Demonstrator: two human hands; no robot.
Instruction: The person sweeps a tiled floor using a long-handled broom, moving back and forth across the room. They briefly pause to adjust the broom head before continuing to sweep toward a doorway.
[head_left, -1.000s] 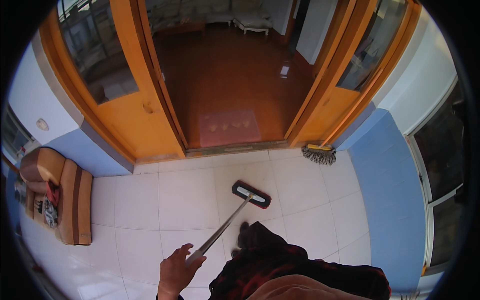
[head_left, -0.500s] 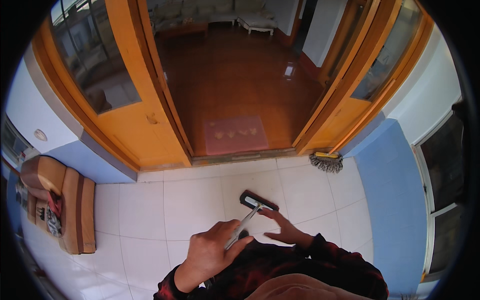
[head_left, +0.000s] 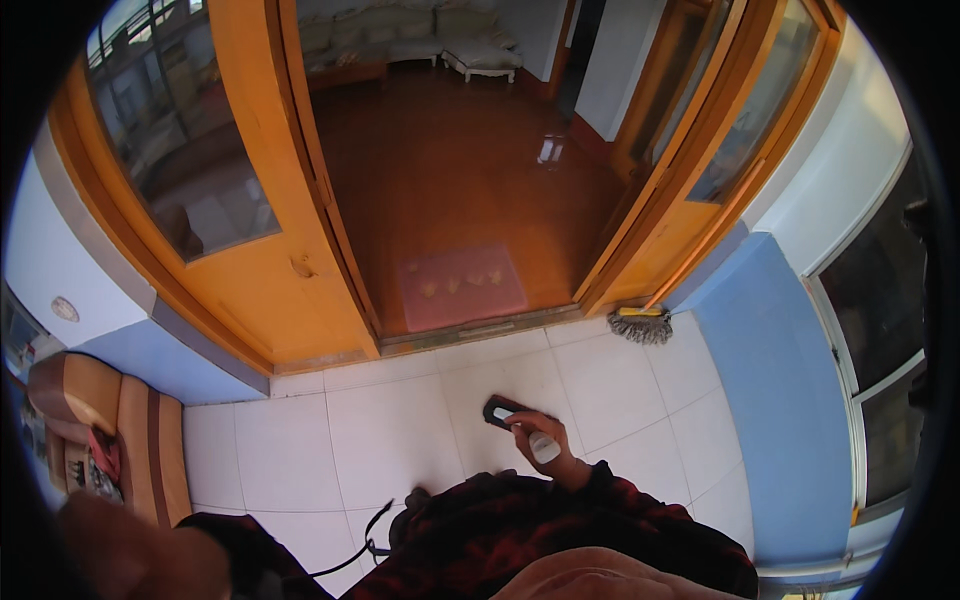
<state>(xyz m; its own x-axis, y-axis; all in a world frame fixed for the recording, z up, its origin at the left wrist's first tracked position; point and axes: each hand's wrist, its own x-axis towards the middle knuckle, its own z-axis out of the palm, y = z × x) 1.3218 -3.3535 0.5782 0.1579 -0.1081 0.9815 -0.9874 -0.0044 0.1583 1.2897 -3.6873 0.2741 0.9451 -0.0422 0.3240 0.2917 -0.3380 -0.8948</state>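
My right hand (head_left: 548,442) is closed around the pale handle of a floor brush (head_left: 496,410). The brush's flat, dark rectangular head is over the white tiles in front of me, partly covered by my fingers. The handle's rounded white end points up at me, just above my palm. My left hand (head_left: 140,550) is off the brush, low at the far left near the sofa. It is smeared by motion, so its fingers cannot be made out.
Ahead, an open orange wooden door (head_left: 315,290) leads over a sill to a reddish floor with a pink mat (head_left: 463,287). A grey string mop (head_left: 640,326) leans by the right door panel. A brown sofa (head_left: 150,440) stands left; a black cord (head_left: 370,540) loops near my left side.
My left hand has let go of the brush handle and swung down to the far left. My right hand, open beside the brush before, now grips the handle. The view has shifted slightly.
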